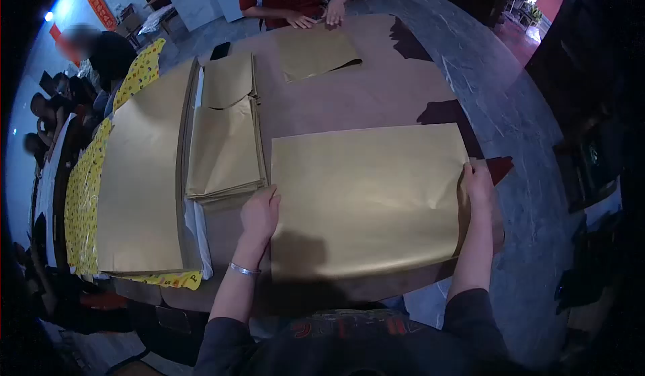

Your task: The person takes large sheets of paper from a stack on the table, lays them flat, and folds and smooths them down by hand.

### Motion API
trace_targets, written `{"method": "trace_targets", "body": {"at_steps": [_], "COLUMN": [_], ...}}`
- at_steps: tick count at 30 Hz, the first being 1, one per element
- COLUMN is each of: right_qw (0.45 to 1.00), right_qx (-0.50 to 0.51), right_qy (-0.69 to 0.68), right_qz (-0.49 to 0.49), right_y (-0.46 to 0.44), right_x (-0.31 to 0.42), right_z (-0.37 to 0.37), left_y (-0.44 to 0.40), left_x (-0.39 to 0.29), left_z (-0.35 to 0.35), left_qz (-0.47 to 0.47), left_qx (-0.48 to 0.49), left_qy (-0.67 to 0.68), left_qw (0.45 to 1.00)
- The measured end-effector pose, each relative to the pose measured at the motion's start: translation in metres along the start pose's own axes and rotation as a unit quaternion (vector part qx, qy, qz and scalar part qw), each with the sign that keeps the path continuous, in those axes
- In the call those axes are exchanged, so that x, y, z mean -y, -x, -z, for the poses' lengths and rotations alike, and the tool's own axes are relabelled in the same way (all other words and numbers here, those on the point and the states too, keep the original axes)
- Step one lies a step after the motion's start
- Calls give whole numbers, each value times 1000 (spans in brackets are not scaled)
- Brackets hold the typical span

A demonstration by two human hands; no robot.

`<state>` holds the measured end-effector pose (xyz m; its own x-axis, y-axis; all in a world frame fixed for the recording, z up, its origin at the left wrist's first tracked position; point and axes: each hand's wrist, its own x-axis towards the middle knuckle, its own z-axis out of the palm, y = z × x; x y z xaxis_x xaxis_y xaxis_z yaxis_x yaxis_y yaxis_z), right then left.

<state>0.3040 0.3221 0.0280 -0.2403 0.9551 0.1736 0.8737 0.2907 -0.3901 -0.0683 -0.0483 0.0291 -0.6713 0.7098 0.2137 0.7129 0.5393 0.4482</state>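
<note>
A large sheet of gold paper lies in front of me, its right side bent up a little. My left hand is closed at its left edge, thumb up, a silver bangle on the wrist. Around the right edge my right hand is closed, with the fingertips partly hidden by the paper. Left of the sheet, close to my left hand, is a stack of folded gold paper. Farther left is a pile of larger gold sheets.
Across the brown-covered table, a person in red has both hands at a smaller gold sheet. A dark phone lies near the stack. Yellow patterned sheeting is under the left pile. Other people are at the far left.
</note>
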Motion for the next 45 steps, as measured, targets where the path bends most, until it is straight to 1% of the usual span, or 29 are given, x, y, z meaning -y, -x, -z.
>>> {"method": "trace_targets", "body": {"at_steps": [3,4,5,7,8,9,11,12,14,15,16,18,19,20,22,23,24,26,27,28,30,33,34,35,38,40,41,43,45], "right_qw": [1000,1000,1000,1000,998,998,1000,1000,995,999,998,998,1000,1000,998,998,997,999,998,997,999,999,998,998,998,1000,1000,1000,999], "right_qx": [-16,-1,-7,19,46,43,6,-14,-76,-14,-17,23,-11,-13,-3,-64,-65,-17,10,9,18,2,26,26,23,-4,-3,1,-6], "right_qy": [-1,-9,-7,12,29,31,17,12,29,45,46,8,3,3,-35,-26,-25,-2,-52,-52,16,12,8,8,12,-18,-18,7,20], "right_qz": [-22,12,4,-17,-27,-35,-11,-15,52,-22,-28,-52,-17,-23,-60,-14,-17,-43,-46,-48,-38,-34,-61,-61,-56,-9,-8,-26,-40], "right_y": [8,3,4,16,5,2,-2,4,-4,8,7,3,6,6,2,3,1,-4,-1,1,4,3,0,0,0,2,2,3,2], "right_x": [13,6,3,32,22,13,-5,5,-16,15,15,11,7,4,3,1,-1,-6,-3,1,11,9,9,8,4,5,5,11,9], "right_z": [10,5,8,30,22,9,-4,3,-16,14,13,7,4,1,-2,-6,-9,-13,-7,-1,9,4,3,2,1,2,3,7,2], "left_y": [0,0,-1,0,0,1,1,0,-1,-1,-1,-1,-1,-1,0,0,0,-1,-1,-1,-1,0,0,0,-1,0,1,1,1], "left_x": [0,2,1,0,4,3,0,8,10,9,7,7,4,1,6,8,5,5,5,8,8,8,6,5,8,7,6,0,1], "left_z": [0,-1,-1,1,-4,-3,1,-7,-9,-9,-8,-6,-5,-2,-5,-6,-3,-5,-6,-7,-8,-5,-5,-5,-7,-7,-7,-3,-3], "left_qz": [2,2,-6,4,18,11,-2,-33,-37,-30,-40,-43,-40,-6,-14,-17,-29,-36,-40,-56,-60,-54,-43,-32,-45,-59,-57,-30,-34], "left_qx": [8,10,13,21,24,28,28,-12,-10,-12,-18,-14,-13,19,14,8,10,2,-7,-11,-14,-2,-2,-1,-7,-22,-23,-3,-3], "left_qy": [-12,-7,-4,-15,-21,-19,-32,-21,-25,-35,-15,-21,-30,-50,-36,-24,-33,-29,-25,-20,-16,-9,-21,-32,-25,-22,-23,-33,-34], "left_qw": [1000,1000,1000,1000,999,999,999,999,999,999,999,999,999,999,999,1000,999,999,999,998,998,998,999,999,999,998,998,999,999]}}
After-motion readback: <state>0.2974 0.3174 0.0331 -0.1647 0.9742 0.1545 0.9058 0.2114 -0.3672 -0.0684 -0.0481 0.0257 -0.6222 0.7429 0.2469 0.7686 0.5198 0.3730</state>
